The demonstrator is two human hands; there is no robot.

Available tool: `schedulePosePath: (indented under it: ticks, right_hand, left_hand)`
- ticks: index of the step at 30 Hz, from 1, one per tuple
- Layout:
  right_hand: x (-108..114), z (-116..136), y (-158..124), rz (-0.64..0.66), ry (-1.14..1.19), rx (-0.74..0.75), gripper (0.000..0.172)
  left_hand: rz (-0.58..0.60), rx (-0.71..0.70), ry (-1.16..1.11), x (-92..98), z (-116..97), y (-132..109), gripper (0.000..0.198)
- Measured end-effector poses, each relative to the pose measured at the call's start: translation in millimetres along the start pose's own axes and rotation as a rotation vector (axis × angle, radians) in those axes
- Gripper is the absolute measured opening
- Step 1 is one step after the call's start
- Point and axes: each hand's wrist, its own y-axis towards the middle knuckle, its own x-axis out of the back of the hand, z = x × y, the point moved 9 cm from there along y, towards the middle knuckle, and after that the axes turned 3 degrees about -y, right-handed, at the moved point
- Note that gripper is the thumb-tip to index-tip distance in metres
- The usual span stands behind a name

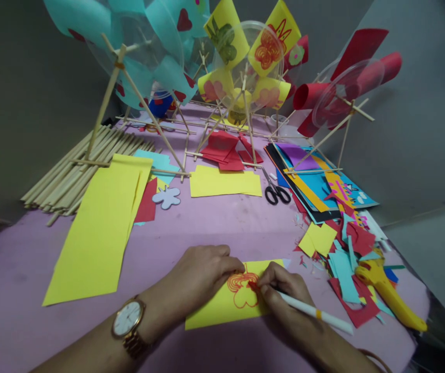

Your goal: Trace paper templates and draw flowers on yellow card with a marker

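A yellow paper sheet (pixel 218 311) lies on the purple table top (pixel 222 223) near the front edge, with an orange flower drawing (pixel 241 292) on it. My left hand (pixel 201 274), a watch on its wrist, rests with curled fingers on the sheet's left part and pins it down. My right hand (pixel 284 295) pinches a white pen (pixel 315 312) whose tip touches the drawing.
Black-handled scissors (pixel 276 192) lie mid-table. Large yellow sheets (pixel 101 228) and a bundle of wooden sticks (pixel 70 171) sit left. Coloured paper scraps (pixel 346 259) and a yellow glue gun (pixel 389 295) lie right. Paper windmills on stick frames (pixel 241 77) stand at the back.
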Motion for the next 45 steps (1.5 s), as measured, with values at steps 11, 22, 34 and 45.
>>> schedulePosePath:
  ticks: [11, 22, 34, 45]
  right_hand:
    - [-6, -1, 0, 0.023, -0.101, 0.016, 0.009]
    - [-3, 1, 0, -0.006, -0.162, 0.029, 0.010]
    - [-4, -2, -3, 0.024, -0.065, 0.086, 0.010]
    - [-11, 4, 0, 0.045, -0.174, 0.049, 0.014]
  left_hand:
    - [-0.003, -0.008, -0.002, 0.5, -1, 0, 0.019]
    - [0.001, 0.000, 0.000, 0.2, -1, -1, 0.019]
    - [-0.008, -0.009, 0.006, -0.7, 0, 0, 0.019]
    - [-0.001, 0.004, -0.003, -0.3, 1, 1, 0.018]
